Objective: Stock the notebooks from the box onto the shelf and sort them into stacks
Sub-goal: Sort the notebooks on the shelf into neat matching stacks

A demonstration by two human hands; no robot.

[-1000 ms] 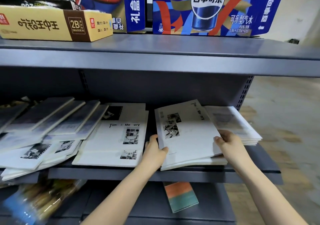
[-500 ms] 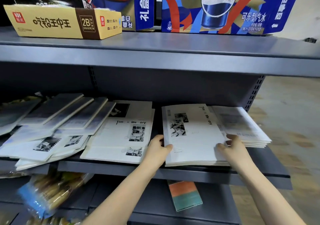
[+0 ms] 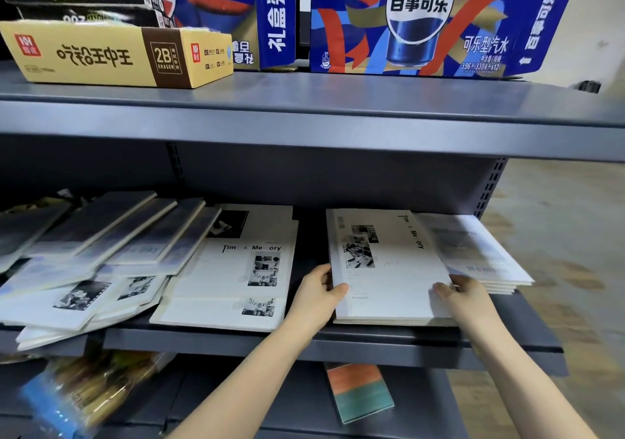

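Observation:
A stack of white "Time & Memory" notebooks (image 3: 389, 266) lies flat on the middle grey shelf (image 3: 304, 340). My left hand (image 3: 318, 298) grips the stack's left edge, thumb on the cover. My right hand (image 3: 468, 298) holds its front right corner. To its right lies another white stack (image 3: 480, 252), partly under it. To its left sits a further "Time & Memory" stack (image 3: 236, 269), then a loose, overlapping heap of dark-covered and white notebooks (image 3: 94, 252). The box the notebooks come from is not in view.
The upper shelf (image 3: 304, 114) carries a yellow eraser carton (image 3: 111, 54) and blue Pepsi cases (image 3: 422, 19). On the bottom shelf lie an orange-and-teal book (image 3: 360, 393) and bagged goods (image 3: 77, 394). Bare concrete floor (image 3: 568, 235) extends to the right.
The stack in my hands went from angled to square with the shelf front and slid slightly deeper. Both hands stayed on its edges; my view shifted a little lower.

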